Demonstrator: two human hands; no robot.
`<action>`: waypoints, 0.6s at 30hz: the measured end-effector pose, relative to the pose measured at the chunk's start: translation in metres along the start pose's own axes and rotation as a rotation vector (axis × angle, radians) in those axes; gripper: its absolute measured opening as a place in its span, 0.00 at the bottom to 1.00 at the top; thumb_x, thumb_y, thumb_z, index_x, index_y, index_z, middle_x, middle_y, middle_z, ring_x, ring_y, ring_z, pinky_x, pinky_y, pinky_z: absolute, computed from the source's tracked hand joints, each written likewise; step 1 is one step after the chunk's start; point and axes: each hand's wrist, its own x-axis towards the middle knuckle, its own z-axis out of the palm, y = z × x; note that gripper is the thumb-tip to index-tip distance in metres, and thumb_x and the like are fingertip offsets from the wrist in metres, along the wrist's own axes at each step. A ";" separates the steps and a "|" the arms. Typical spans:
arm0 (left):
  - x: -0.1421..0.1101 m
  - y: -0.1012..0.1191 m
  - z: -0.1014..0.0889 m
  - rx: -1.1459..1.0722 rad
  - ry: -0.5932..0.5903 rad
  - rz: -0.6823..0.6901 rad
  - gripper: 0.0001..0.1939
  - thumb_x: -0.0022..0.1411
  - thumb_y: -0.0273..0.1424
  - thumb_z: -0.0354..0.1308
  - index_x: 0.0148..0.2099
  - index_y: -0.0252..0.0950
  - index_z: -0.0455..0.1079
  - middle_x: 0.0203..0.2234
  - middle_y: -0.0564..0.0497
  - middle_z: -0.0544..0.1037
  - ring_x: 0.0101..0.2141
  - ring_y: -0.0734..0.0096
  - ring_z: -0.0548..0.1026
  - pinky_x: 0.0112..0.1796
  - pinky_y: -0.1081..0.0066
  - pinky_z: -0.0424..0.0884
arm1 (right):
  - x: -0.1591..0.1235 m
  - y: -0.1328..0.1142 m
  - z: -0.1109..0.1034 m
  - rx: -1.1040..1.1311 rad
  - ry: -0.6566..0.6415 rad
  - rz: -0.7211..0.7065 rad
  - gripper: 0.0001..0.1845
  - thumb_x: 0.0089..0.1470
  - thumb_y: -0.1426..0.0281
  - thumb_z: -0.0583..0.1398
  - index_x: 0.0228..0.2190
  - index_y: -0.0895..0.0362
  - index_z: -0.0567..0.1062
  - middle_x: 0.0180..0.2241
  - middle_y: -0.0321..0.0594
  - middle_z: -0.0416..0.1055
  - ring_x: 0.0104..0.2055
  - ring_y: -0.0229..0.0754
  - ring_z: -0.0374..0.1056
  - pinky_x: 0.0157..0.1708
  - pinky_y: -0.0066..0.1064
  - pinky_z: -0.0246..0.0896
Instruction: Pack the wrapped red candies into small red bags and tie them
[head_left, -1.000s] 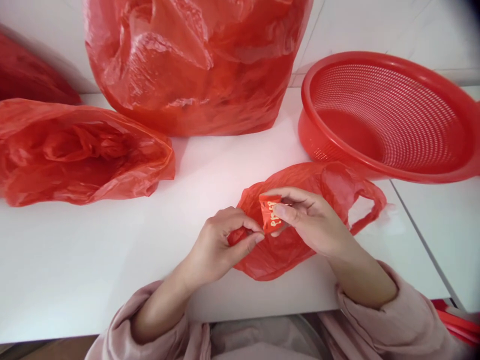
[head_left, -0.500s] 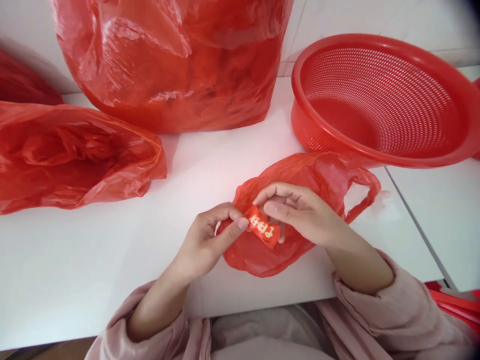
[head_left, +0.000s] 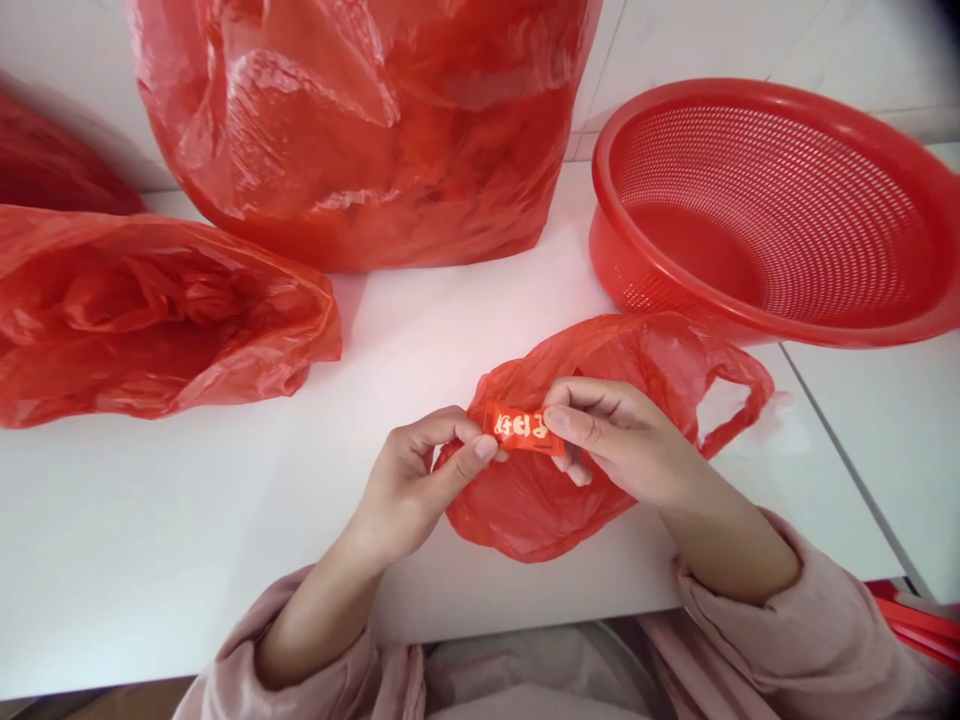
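Note:
A small red packet (head_left: 523,430) with pale yellow characters is stretched level between my two hands. My left hand (head_left: 424,480) pinches its left end between thumb and forefinger. The right end is pinched by the thumb and forefinger of my right hand (head_left: 619,435), whose lower fingers curl beneath. Directly under both hands a thin red plastic bag (head_left: 540,510) lies loosely spread on the white table, its handle loop pointing right. What the packet contains does not show.
A large, full red plastic bag (head_left: 360,150) stands at the back against the wall. To the left an open red bag (head_left: 165,310) lies on its side. A red perforated basket (head_left: 697,310) sits tilted at the right. The white table (head_left: 187,530) has a seam at right.
The packet has turned from upright in my right hand to level. My left hand has taken its left end, and my right hand has shifted its grip to the right end.

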 end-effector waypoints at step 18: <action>0.000 -0.002 -0.001 0.010 -0.034 0.022 0.12 0.65 0.36 0.59 0.29 0.39 0.75 0.25 0.56 0.73 0.26 0.77 0.65 0.32 0.72 0.61 | 0.000 0.000 0.000 0.036 -0.014 0.002 0.15 0.62 0.62 0.59 0.26 0.58 0.69 0.21 0.31 0.65 0.20 0.28 0.61 0.20 0.21 0.56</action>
